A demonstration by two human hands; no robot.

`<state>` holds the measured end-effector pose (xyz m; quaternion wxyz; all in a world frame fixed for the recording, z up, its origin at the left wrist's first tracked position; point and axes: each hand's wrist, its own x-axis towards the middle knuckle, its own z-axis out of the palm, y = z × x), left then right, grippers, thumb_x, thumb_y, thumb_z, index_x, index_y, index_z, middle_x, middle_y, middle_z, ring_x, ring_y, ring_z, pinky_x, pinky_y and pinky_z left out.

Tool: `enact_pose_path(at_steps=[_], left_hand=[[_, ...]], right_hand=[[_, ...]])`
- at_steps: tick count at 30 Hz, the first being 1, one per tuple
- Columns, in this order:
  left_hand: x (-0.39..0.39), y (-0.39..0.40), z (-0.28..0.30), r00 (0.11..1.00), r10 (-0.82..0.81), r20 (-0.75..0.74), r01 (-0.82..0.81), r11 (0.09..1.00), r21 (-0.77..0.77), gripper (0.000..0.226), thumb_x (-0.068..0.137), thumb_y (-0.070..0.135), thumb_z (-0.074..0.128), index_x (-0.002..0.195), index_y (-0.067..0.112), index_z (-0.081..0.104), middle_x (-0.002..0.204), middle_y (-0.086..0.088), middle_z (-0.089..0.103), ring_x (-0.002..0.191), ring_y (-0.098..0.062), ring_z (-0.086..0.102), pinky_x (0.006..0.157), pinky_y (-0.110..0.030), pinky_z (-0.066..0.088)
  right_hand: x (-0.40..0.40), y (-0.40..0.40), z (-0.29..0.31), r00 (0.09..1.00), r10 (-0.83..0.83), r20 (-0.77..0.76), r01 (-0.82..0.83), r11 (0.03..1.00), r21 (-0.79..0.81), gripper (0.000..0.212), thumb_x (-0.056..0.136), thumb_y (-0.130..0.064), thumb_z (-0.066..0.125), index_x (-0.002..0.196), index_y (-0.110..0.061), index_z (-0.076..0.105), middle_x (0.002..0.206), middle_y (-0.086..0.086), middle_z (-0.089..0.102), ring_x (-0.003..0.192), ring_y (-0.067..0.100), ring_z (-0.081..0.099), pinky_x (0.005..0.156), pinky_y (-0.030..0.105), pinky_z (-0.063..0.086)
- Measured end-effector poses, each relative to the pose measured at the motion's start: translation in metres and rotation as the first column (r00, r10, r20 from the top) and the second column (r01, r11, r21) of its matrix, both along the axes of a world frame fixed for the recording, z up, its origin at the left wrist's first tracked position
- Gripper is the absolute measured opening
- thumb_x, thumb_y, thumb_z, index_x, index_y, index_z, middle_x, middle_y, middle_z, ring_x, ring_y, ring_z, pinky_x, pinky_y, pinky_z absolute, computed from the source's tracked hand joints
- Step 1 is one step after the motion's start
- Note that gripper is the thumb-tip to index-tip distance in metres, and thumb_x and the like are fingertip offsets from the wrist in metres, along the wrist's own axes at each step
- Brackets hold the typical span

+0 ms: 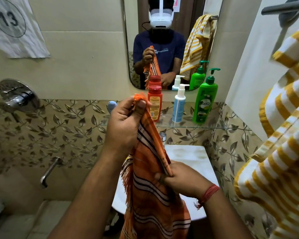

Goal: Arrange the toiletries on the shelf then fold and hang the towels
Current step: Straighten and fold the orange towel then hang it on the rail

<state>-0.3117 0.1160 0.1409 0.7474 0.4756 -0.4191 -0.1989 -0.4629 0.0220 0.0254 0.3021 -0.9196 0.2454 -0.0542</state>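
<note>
An orange striped towel [152,195] with a fringed edge hangs in front of me over the sink. My left hand [126,121] pinches its top corner up high. Lower down, my right hand [181,178] grips the towel's right edge. On the glass shelf [211,125] under the mirror stand a red bottle [155,103], a white and blue pump bottle [179,105] and a green pump bottle [205,99], all upright in a row. A yellow and white striped towel [281,144] hangs from a rail [283,7] at the right.
A white sink [193,163] sits below the shelf, with a chrome tap [163,138] partly hidden behind the orange towel. A shower valve [17,96] and spout [49,171] stick out of the left wall. The mirror [173,40] reflects me.
</note>
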Motion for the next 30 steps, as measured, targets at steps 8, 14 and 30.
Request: enact_pose_path(at_steps=[8, 14, 30], left_hand=[[0.033, 0.006, -0.001, 0.956, 0.258, -0.141, -0.267, 0.962, -0.055, 0.019, 0.100, 0.026, 0.055, 0.088, 0.021, 0.068, 0.074, 0.010, 0.069, 0.060, -0.001, 0.063, 0.053, -0.017, 0.052], [0.037, 0.003, -0.001, 0.945, 0.279, -0.169, -0.291, 0.956, -0.046, 0.018, 0.100, 0.026, 0.055, 0.088, 0.022, 0.068, 0.066, 0.012, 0.064, 0.053, 0.002, 0.056, 0.049, -0.016, 0.049], [0.048, -0.001, -0.005, 0.872, 0.455, -0.183, -0.463, 0.886, -0.002, 0.016, 0.100, 0.031, 0.058, 0.092, 0.021, 0.068, 0.063, 0.017, 0.066, 0.054, 0.005, 0.059, 0.051, -0.014, 0.047]], right_hand=[[-0.033, -0.021, -0.006, 0.981, 0.078, 0.179, -0.076, 0.997, -0.017, 0.033, 0.088, -0.056, 0.055, 0.068, -0.031, 0.059, 0.072, -0.013, 0.060, 0.077, 0.006, 0.056, 0.069, 0.028, 0.045], [-0.027, -0.010, -0.024, 0.937, 0.056, 0.344, -0.108, 0.985, 0.135, 0.080, 0.086, -0.080, 0.038, 0.073, -0.005, 0.063, 0.078, 0.011, 0.058, 0.073, 0.024, 0.060, 0.065, 0.045, 0.048], [-0.048, -0.005, -0.031, 0.812, -0.097, 0.576, -0.257, 0.826, 0.502, 0.054, 0.083, -0.043, 0.076, 0.073, 0.009, 0.062, 0.080, 0.019, 0.040, 0.074, 0.032, 0.046, 0.064, 0.046, 0.036]])
